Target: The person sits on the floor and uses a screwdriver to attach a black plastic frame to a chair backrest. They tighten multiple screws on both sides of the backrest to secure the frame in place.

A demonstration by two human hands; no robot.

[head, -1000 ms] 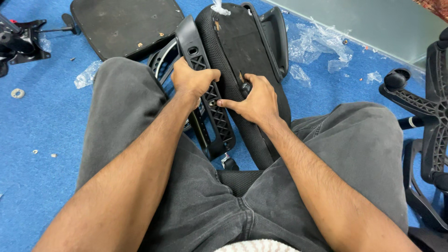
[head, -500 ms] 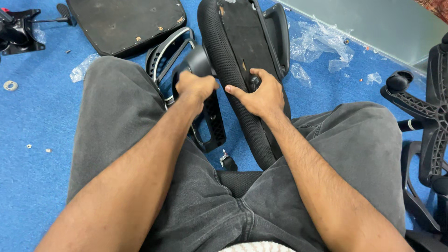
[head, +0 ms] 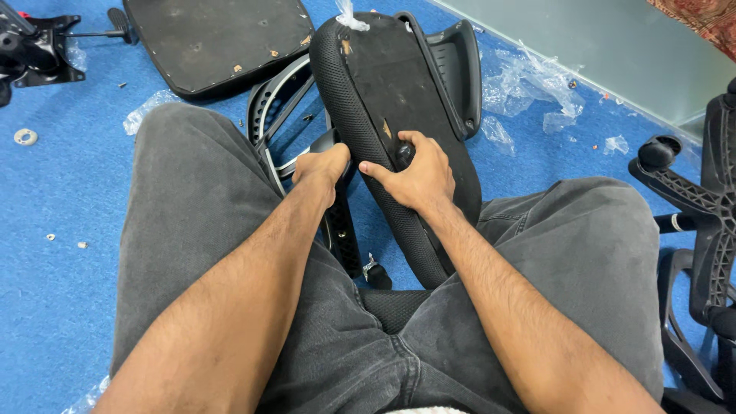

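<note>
A black office-chair seat pad (head: pixel 391 84) with a mesh edge stands tilted between my knees, its underside facing me. My right hand (head: pixel 410 172) grips the pad's lower middle, fingers curled on a small black knob. My left hand (head: pixel 322 170) is closed on a black plastic frame part (head: pixel 341 230) just left of the pad's edge. A curved black armrest frame (head: pixel 268 115) lies behind my left hand. Both forearms reach forward over my grey trousers.
A flat black seat base (head: pixel 218 42) lies upside down on the blue carpet at the top left. A black metal mechanism (head: pixel 38 50) sits far left, a chair star base (head: pixel 701 207) at right. Clear plastic wrap (head: pixel 537 84), a washer (head: pixel 25 136) and small screws are scattered around.
The seat pad has been raised and tilted more upright. My right hand shifted up along it, and my left hand moved with the frame part toward the pad's edge.
</note>
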